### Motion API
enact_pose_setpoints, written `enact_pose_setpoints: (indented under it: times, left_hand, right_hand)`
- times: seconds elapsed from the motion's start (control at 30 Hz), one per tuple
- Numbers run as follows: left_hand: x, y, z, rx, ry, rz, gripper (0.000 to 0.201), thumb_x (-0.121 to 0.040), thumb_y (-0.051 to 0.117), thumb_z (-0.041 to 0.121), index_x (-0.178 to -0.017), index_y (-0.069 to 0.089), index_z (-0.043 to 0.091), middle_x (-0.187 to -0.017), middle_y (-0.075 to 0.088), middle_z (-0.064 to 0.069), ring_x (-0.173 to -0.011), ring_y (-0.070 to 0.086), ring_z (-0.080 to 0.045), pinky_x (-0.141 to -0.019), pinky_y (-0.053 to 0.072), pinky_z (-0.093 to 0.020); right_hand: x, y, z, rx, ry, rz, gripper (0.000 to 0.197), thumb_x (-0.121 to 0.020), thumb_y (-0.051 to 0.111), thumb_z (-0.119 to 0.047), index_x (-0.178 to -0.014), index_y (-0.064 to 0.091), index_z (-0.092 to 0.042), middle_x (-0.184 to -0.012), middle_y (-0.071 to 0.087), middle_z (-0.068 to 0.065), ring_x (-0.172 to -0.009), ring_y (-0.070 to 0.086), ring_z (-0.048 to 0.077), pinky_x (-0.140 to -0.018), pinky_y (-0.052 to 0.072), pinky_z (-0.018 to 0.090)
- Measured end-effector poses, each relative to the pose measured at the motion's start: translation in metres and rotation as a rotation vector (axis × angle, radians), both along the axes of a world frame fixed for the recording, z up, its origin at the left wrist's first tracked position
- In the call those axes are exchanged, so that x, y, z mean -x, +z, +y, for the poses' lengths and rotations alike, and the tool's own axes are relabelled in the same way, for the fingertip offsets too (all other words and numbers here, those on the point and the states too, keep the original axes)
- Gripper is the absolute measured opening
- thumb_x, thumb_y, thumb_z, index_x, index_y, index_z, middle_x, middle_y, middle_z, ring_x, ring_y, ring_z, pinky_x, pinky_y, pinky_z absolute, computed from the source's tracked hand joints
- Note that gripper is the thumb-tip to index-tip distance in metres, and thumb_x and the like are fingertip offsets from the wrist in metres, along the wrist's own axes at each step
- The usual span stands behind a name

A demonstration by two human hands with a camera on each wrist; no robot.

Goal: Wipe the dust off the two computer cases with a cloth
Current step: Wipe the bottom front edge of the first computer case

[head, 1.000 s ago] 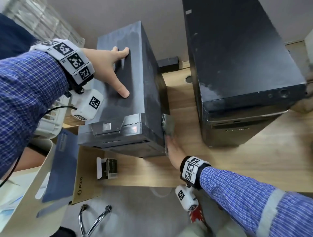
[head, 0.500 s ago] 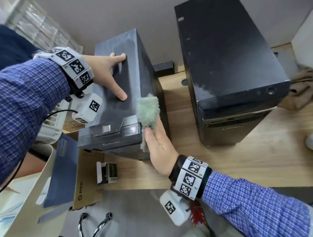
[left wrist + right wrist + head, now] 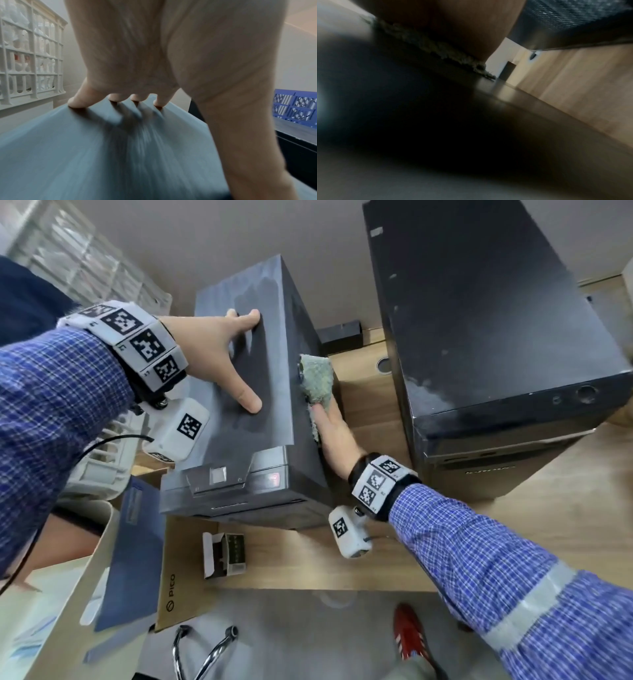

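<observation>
Our left hand lies flat on top of the smaller grey case, fingers straight and spread, their tips pressing near the far edge of the dusty lid while the thumb points back toward us. Our right hand presses a greenish cloth flat against the right side panel of that same case, fingers stretched out behind the fabric rather than curled around it. In the right wrist view the cloth shows only as a fuzzy strip between palm and dark panel, and the picture is blurred.

Both cases stand upright on the wooden desk. We see the larger black case to the right, apart from the grey one, with pale dust smears near the front edge of its top. A small open box lies on the desk in front of the grey case, and a brown cardboard sheet sits at the desk's left edge.
</observation>
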State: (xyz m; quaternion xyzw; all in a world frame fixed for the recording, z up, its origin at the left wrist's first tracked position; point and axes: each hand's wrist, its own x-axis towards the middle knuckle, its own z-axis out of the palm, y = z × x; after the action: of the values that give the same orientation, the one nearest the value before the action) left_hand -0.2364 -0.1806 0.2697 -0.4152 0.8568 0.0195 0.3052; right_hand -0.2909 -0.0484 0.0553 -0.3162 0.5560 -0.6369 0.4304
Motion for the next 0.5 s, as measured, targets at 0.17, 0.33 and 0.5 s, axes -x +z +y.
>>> enact_pose_setpoints:
  times: [0.17, 0.33, 0.5]
  left_hand:
    - [-0.001, -0.002, -0.006, -0.007, -0.031, -0.025, 0.175, -0.002, 0.066, 0.092, -0.153, -0.011, 0.049, -0.165, -0.005, 0.013, -0.150, 0.021, -0.017, -0.121, 0.023, -0.043]
    - [-0.001, -0.001, -0.006, -0.029, -0.024, -0.016, 0.170, -0.012, 0.075, 0.084, -0.153, -0.012, 0.047, -0.165, -0.009, 0.013, -0.151, 0.021, -0.017, -0.120, 0.023, -0.037]
    - [-0.002, 0.000, -0.008, -0.042, -0.034, -0.010, 0.163, -0.025, 0.081, 0.079, -0.154, -0.014, 0.044, -0.166, -0.011, 0.009, -0.149, 0.025, -0.021, -0.119, 0.028, -0.042]
  right_hand:
    - [0.008, -0.080, -0.017, -0.367, 0.128, 0.040, 0.059, -0.099, 0.027, -0.054, -0.140, 0.045, -0.015, -0.144, 0.044, 0.015, -0.136, 0.039, 0.027, -0.114, 0.029, 0.038]
    - [0.013, -0.090, 0.013, -0.613, 0.218, -0.010, 0.055, -0.105, 0.027, -0.038, -0.144, 0.034, -0.001, -0.144, 0.041, 0.019, -0.125, 0.043, 0.023, -0.109, 0.030, 0.034]
    - [0.006, -0.033, 0.026, -0.550, 0.183, -0.106, 0.048, -0.105, 0.028, -0.030, -0.138, 0.040, 0.004, -0.140, 0.046, 0.025, -0.130, 0.043, 0.038, -0.109, 0.032, 0.043]
